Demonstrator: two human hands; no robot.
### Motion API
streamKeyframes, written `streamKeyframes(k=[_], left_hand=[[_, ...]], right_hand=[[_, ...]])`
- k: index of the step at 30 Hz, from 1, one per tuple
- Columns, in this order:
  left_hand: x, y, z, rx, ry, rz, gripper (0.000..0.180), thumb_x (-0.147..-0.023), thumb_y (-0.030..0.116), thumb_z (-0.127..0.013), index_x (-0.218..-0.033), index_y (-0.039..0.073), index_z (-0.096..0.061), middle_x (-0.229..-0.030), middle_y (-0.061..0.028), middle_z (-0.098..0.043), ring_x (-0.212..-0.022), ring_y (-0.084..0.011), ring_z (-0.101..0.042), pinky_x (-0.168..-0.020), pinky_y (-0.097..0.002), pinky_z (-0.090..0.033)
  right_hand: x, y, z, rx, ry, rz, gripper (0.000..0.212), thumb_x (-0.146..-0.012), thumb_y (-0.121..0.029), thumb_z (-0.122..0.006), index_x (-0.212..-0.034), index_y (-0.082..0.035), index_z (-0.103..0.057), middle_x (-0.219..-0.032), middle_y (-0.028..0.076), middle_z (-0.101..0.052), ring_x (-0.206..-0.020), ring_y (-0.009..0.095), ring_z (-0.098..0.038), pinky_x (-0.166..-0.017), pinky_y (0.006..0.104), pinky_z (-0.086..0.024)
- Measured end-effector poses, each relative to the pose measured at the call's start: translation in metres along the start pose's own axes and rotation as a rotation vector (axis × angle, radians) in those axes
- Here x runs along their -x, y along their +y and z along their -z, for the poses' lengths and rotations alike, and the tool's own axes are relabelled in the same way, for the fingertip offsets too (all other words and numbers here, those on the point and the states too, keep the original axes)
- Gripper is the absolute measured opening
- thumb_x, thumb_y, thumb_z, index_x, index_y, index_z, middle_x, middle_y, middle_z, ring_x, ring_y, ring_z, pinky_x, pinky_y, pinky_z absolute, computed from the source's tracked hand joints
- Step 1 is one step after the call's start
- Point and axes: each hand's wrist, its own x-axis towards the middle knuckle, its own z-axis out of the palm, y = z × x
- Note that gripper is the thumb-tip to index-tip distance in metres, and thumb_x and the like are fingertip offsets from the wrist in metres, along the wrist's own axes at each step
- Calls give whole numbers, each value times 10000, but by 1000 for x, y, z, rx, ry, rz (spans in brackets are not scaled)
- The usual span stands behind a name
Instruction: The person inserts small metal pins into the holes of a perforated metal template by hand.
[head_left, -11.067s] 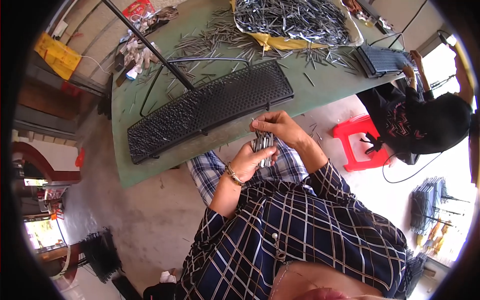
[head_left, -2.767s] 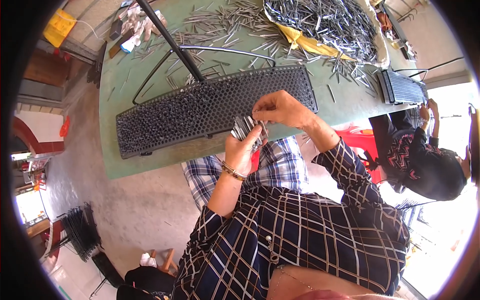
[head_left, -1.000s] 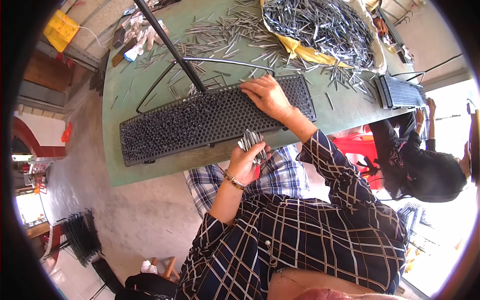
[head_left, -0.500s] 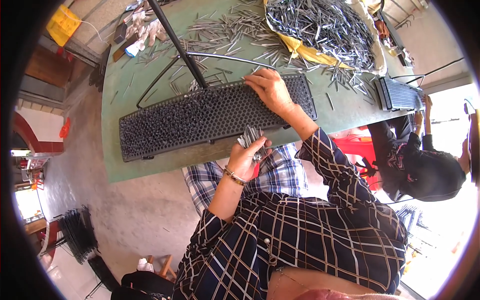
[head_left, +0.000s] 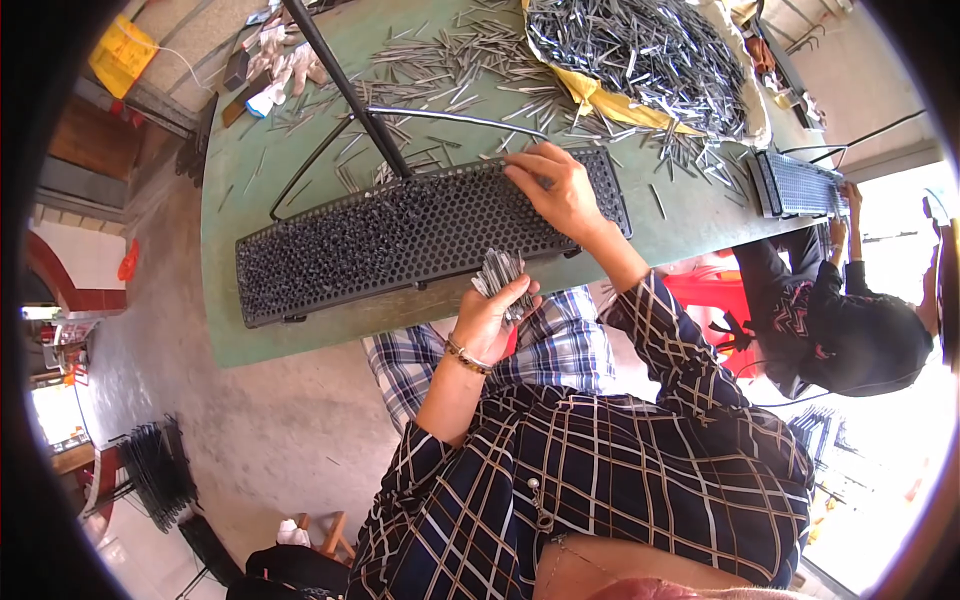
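My left hand (head_left: pixel 487 320) is closed around a bundle of thin dark-grey strips (head_left: pixel 498 272) just in front of the panel's near edge. A long black panel full of round holes (head_left: pixel 465 215) lies across the table. Its left part is densely filled with upright dark pieces, while open holes show on the right part. Over that right part, my right hand (head_left: pixel 560 195) is bent with thumb and fingertips drawn together near the far edge. Anything between those fingertips is too small to make out. A black metal frame (head_left: pixel 370 120) rises behind the panel.
The green table (head_left: pixel 225 310) carries scattered strips (head_left: pixel 450 50) and a large heap of them (head_left: pixel 640 65) on a yellow-edged sack. Gloves (head_left: pixel 290 65) lie at the far left. At right, another person (head_left: pixel 850 335) works at a similar panel (head_left: pixel 800 185), near a red stool (head_left: pixel 700 290).
My right hand has shifted slightly to the right over the panel, its fingers curling more. The left hand keeps the bundle in nearly the same place.
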Motion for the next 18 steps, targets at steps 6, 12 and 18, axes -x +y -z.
streamKeyframes(k=[6, 12, 18], left_hand=[[-1, 0, -6, 68, -17, -143, 209, -807, 31, -655, -1002, 57, -585, -895, -37, -618, -833, -161, -618, -725, -316, -538], [-4, -3, -13, 42, -21, -247, 215, -826, 53, -639, -1031, 43, -576, -921, -50, -623, -830, -169, -626, -705, -308, -547], [-5, 3, -11, 27, 79, -179, 150, -845, 89, -620, -982, 36, -594, -891, -56, -618, -827, -179, -630, -692, -316, -549]], right_hand=[[33, -28, 21, -356, -444, -342, 229, -789, -196, -697, -892, 8, -683, -782, 104, -659, -693, 144, -606, -625, 277, -485], [42, -25, 23, -525, -495, -555, 204, -796, -146, -686, -913, 21, -683, -756, 49, -655, -671, 87, -577, -600, 235, -469], [23, -17, 27, -615, -203, -629, 216, -835, -171, -661, -936, 20, -665, -724, 16, -634, -637, 61, -552, -577, 206, -446]])
